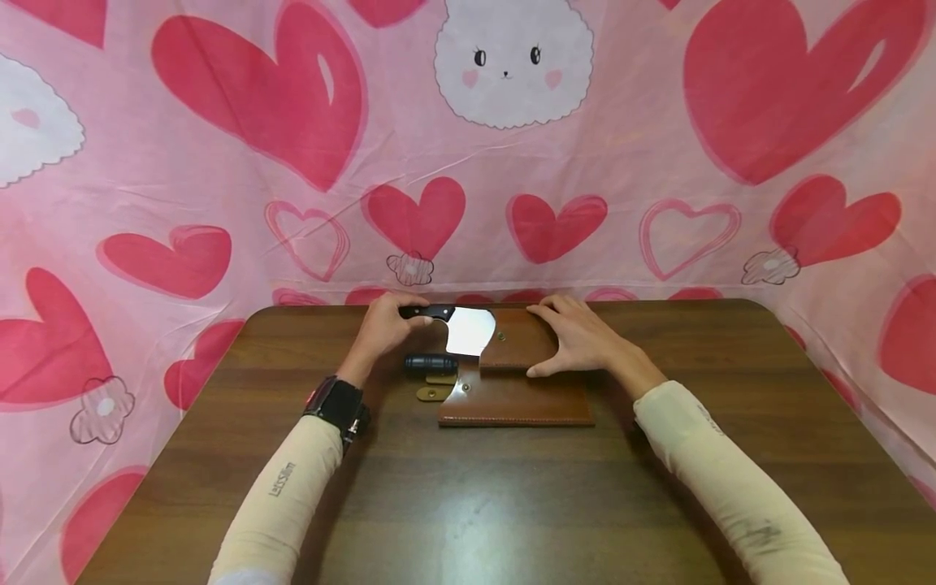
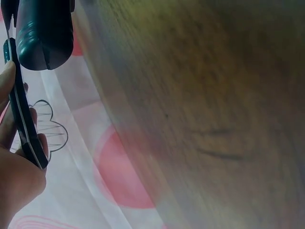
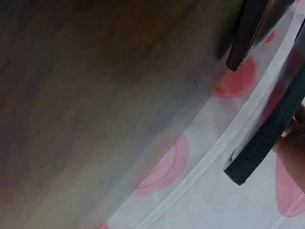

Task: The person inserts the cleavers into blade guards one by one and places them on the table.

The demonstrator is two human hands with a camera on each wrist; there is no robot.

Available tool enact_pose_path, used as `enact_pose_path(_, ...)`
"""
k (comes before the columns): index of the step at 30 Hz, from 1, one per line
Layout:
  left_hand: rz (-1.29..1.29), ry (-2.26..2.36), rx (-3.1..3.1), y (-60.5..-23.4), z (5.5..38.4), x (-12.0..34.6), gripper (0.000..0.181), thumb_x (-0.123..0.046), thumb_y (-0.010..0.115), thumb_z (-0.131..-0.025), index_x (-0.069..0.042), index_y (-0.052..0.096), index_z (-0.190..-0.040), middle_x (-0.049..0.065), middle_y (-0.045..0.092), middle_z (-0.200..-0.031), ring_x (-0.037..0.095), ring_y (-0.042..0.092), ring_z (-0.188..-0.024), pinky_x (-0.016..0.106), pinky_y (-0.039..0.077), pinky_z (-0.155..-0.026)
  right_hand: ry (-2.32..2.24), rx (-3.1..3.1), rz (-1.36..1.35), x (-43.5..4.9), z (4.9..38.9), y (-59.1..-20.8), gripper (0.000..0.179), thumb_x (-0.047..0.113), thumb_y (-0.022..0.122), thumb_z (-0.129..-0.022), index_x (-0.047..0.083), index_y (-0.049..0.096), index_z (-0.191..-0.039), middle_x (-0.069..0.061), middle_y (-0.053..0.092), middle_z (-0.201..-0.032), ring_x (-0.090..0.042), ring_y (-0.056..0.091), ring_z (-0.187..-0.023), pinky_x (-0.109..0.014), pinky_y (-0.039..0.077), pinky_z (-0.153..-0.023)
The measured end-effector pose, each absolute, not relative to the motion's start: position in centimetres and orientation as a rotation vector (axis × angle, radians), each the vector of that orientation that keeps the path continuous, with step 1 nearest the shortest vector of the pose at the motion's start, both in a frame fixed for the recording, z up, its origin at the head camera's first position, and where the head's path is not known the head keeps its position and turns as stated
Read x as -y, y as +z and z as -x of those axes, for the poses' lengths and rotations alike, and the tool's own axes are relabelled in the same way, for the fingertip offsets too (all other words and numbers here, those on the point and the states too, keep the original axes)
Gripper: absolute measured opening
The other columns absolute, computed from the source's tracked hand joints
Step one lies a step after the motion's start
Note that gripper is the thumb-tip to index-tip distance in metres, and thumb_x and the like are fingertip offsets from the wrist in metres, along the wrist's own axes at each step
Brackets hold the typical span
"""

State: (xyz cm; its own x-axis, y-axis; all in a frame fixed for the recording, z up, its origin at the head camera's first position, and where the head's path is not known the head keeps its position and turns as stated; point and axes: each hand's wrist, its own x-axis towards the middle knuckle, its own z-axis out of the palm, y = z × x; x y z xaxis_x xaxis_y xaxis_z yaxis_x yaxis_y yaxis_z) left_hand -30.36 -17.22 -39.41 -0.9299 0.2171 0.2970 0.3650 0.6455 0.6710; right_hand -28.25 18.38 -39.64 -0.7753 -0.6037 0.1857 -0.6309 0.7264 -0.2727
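Note:
My left hand (image 1: 386, 327) pinches the black handle (image 1: 436, 312) of a small cleaver between thumb and fingers. Its shiny broad blade (image 1: 468, 331) points right, and the far end is hidden at a brown leather sheath (image 1: 512, 345). Across that sheath spreads my right hand (image 1: 581, 335), gripping it with the thumb at the near edge and fingers at the far edge. Nearer to me lies a second brown leather sheath (image 1: 522, 400), with a thick black handle (image 1: 430, 363) sticking out at its left. In the left wrist view, the thin cleaver handle (image 2: 21, 112) sits between the fingers.
Two tan snap straps (image 1: 433, 394) stick out left of the nearer sheath. Everything is near the far edge of a brown wooden table (image 1: 468, 504). Behind it hangs a pink cloth (image 1: 483, 162) printed with hearts.

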Motion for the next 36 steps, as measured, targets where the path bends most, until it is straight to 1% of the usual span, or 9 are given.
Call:
enact_pose_path(4, 0.472, -1.164, 2.684, -39.4, 30.3, 17.0, 0.026, -0.012, 0.082, -0.086, -0.004, 0.078, -0.111, 0.012, 0.073, -0.11, 0.034, 0.063, -0.101, 0.045, 0.048, -0.088, 0.492, 2.84, -1.016, -18.2, 28.2, -39.7, 0.108, 0.07, 0.081, -0.067, 0.007, 0.048, -0.148, -0.014, 0.048, -0.137, -0.033, 0.041, -0.127, -0.053, 0.032, -0.108)
enact_pose_path(11, 0.483, -1.142, 2.685, -39.6, 30.2, 16.7, 0.026, -0.013, 0.082, -0.086, -0.005, 0.078, -0.111, 0.011, 0.074, -0.11, 0.031, 0.063, -0.102, 0.046, 0.048, -0.091, 0.486, 2.859, -0.998, -17.9, 28.1, -39.8, 0.11, 0.073, 0.08, -0.066, 0.009, 0.048, -0.149, -0.014, 0.048, -0.14, -0.034, 0.041, -0.128, -0.054, 0.031, -0.11)
enact_pose_path(14, 0.476, -1.136, 2.688, -39.6, 30.2, 16.5, 0.026, -0.013, 0.082, -0.087, -0.005, 0.078, -0.111, 0.011, 0.074, -0.112, 0.031, 0.063, -0.102, 0.045, 0.047, -0.09, 0.489, 2.859, -1.004, -17.7, 28.1, -39.8, 0.111, 0.075, 0.079, -0.066, 0.009, 0.048, -0.149, -0.014, 0.048, -0.139, -0.034, 0.042, -0.128, -0.053, 0.032, -0.109)
enact_pose_path(21, 0.475, -1.145, 2.661, -39.6, 30.4, 16.2, 0.025, -0.011, 0.083, -0.086, -0.006, 0.079, -0.11, 0.01, 0.074, -0.109, 0.028, 0.062, -0.096, 0.042, 0.046, -0.085, 0.481, 2.843, -1.003, -17.6, 28.3, -39.6, 0.11, 0.074, 0.079, -0.066, 0.008, 0.048, -0.148, -0.014, 0.048, -0.137, -0.034, 0.042, -0.127, -0.053, 0.032, -0.109)
enact_pose_path(29, 0.487, -1.143, 2.657, -39.7, 30.4, 15.8, 0.025, -0.012, 0.084, -0.085, -0.006, 0.079, -0.108, 0.01, 0.075, -0.109, 0.026, 0.064, -0.098, 0.042, 0.048, -0.086, 0.465, 2.844, -1.013, -17.4, 28.3, -39.6, 0.11, 0.073, 0.079, -0.067, 0.006, 0.049, -0.148, -0.014, 0.048, -0.136, -0.034, 0.042, -0.127, -0.053, 0.032, -0.109)
enact_pose_path(36, 0.483, -1.13, 2.659, -39.6, 30.4, 15.4, 0.026, -0.016, 0.084, -0.085, -0.006, 0.079, -0.109, 0.009, 0.075, -0.109, 0.03, 0.066, -0.099, 0.041, 0.046, -0.083, 0.472, 2.84, -1.002, -17.2, 28.4, -39.5, 0.11, 0.074, 0.079, -0.066, 0.007, 0.048, -0.148, -0.014, 0.048, -0.136, -0.033, 0.041, -0.127, -0.053, 0.031, -0.11)
